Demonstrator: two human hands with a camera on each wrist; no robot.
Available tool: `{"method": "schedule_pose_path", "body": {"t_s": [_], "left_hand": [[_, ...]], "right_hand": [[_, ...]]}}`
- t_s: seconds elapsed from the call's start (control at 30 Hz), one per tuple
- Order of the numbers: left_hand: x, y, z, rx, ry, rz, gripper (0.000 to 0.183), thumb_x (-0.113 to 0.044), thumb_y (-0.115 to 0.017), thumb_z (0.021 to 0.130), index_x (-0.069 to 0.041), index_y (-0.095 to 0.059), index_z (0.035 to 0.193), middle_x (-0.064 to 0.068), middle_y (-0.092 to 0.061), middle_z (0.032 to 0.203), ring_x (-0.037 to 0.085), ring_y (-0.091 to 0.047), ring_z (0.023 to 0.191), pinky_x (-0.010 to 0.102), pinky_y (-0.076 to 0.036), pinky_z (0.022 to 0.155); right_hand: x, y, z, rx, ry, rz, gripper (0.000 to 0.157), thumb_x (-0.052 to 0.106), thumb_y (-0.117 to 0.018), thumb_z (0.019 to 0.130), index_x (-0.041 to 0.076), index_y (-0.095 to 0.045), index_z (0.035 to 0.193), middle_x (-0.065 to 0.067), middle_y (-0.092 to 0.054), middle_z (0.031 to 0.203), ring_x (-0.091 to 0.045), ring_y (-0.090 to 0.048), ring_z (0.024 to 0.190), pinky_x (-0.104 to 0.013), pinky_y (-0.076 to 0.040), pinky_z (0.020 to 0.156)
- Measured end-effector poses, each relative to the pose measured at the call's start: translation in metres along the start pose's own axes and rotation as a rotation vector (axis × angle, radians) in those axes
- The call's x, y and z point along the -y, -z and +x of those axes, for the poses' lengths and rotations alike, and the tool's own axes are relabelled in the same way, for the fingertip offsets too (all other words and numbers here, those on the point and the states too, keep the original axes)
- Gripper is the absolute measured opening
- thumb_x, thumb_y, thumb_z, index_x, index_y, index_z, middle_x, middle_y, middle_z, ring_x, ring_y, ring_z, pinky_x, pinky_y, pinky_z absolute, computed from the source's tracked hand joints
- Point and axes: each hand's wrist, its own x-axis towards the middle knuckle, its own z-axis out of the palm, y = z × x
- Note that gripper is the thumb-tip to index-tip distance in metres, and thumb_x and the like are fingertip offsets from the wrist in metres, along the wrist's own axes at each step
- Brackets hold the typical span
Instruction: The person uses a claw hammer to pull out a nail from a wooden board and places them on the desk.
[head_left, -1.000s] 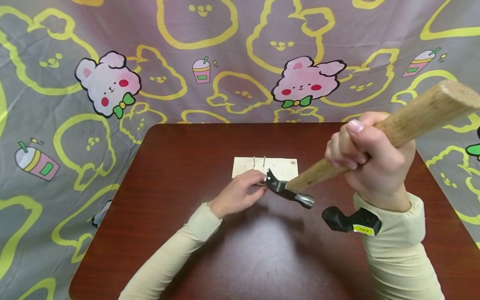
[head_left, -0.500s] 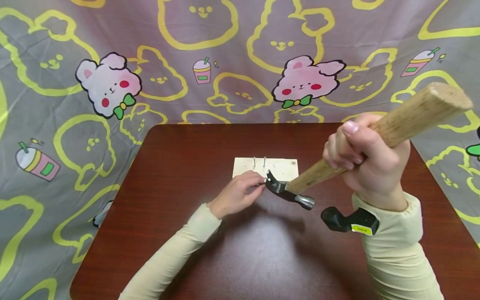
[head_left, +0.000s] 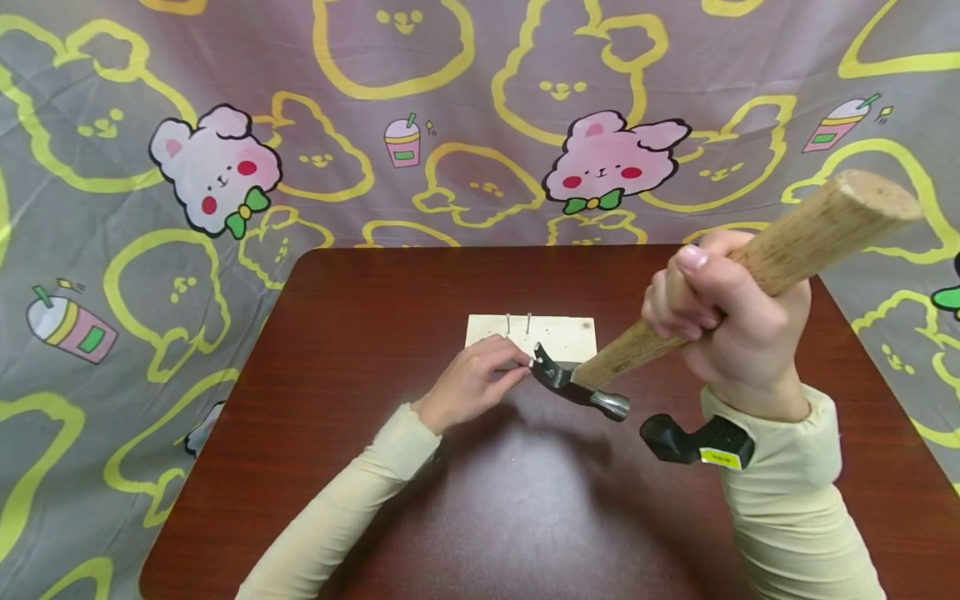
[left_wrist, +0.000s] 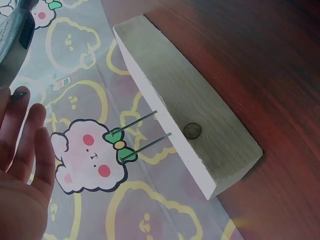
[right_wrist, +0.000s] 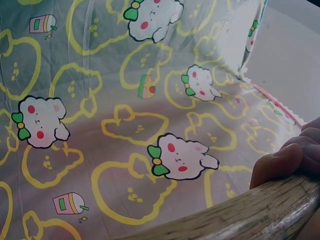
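My right hand [head_left: 738, 321] grips the wooden handle of a claw hammer [head_left: 637, 354], its butt end pointing up and right. The claw reaches down to the fingertips of my left hand [head_left: 472, 379]. There, thumb and forefinger pinch a small nail [left_wrist: 20, 94], mostly hidden by the fingers and touching or very near the claw. Behind them a pale wooden board [head_left: 562, 335] lies on the table, with two nails [head_left: 528, 323] standing upright in its top face. The right wrist view shows the handle [right_wrist: 250, 212] under curled fingers; the hammer head is outside that view.
A dark red-brown table [head_left: 360, 333] carries the board. A patterned cloth [head_left: 465, 100] with bunnies and yellow outlines hangs behind and along the sides. A black device [head_left: 697, 442] is strapped to the right wrist. The board has a round dark knot [left_wrist: 192, 131] on its side.
The hammer's butt end and my right hand have shifted slightly left and down, while the claw stays close to my left fingertips. The board and its two nails have not moved.
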Motion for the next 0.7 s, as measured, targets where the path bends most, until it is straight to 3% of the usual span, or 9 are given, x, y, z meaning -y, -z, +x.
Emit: {"method": "schedule_pose_path", "body": {"t_s": [0.5, 0.7], "left_hand": [[-0.0009, 0.001, 0.0047, -0.071, -0.027, -0.02, 0.006, -0.007, -0.072, 0.085, -0.008, -0.072, 0.091, 0.0, -0.071, 0.086, 0.01, -0.063, 0.082, 0.019, -0.051, 0.075], [0.0025, 0.0054, -0.0011, -0.099, 0.027, -0.013, 0.007, -0.005, -0.07, 0.085, -0.007, -0.072, 0.091, 0.0, -0.071, 0.087, 0.01, -0.065, 0.084, 0.021, -0.053, 0.077]], "right_hand": [[0.0, 0.0083, 0.0008, 0.033, -0.034, -0.024, 0.035, -0.017, -0.025, 0.086, 0.001, -0.028, 0.056, -0.002, -0.028, 0.046, -0.015, -0.027, 0.037, -0.029, -0.021, 0.034], [-0.0002, 0.0102, 0.0, 0.024, -0.048, -0.033, 0.035, -0.017, -0.024, 0.087, 0.001, -0.028, 0.056, -0.002, -0.028, 0.046, -0.015, -0.027, 0.037, -0.03, -0.021, 0.034]]}}
